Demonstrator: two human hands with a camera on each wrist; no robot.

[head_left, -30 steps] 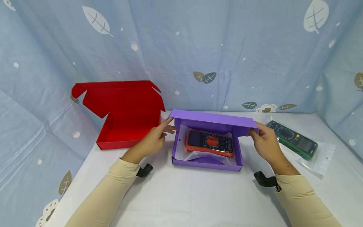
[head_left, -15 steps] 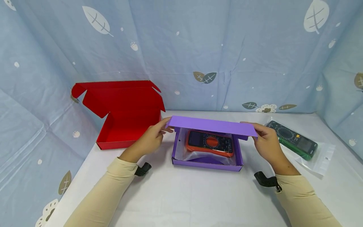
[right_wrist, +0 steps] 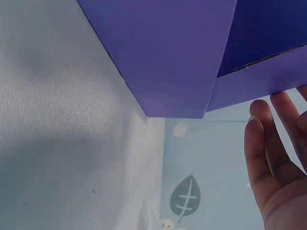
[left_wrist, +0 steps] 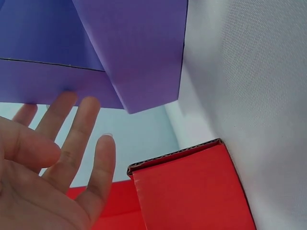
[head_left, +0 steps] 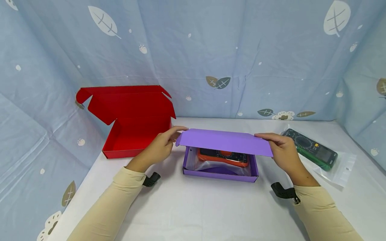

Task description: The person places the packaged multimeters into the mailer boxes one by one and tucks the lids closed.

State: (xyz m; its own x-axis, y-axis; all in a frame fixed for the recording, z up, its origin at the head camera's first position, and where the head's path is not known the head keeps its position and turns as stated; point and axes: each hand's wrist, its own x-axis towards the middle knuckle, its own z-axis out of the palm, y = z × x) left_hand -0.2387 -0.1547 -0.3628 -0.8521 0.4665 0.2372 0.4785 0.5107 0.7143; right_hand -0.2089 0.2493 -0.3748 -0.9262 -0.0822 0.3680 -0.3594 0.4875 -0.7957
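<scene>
A purple cardboard box (head_left: 219, 178) stands on the table with its lid (head_left: 226, 140) folded partway down. Inside lies an orange multimeter (head_left: 223, 159) in a clear plastic bag; the lid hides its upper part. My left hand (head_left: 159, 145) touches the lid's left end, its index finger at the top back corner. Extended fingers meet the purple side flap (left_wrist: 38, 86) in the left wrist view. My right hand (head_left: 283, 150) is at the lid's right end, index finger across its top. In the right wrist view, its fairly straight fingers touch the other side flap (right_wrist: 259, 88).
An open red box (head_left: 138, 134) stands to the left, close by my left hand. On the right, beyond my right hand, a green and black multimeter (head_left: 313, 147) lies in a clear bag (head_left: 343, 167). A blue patterned curtain (head_left: 193, 53) hangs behind the table.
The purple lid has swung forward and down, covering more of the orange multimeter. Both hands stay at its ends, with the index fingers now over its top.
</scene>
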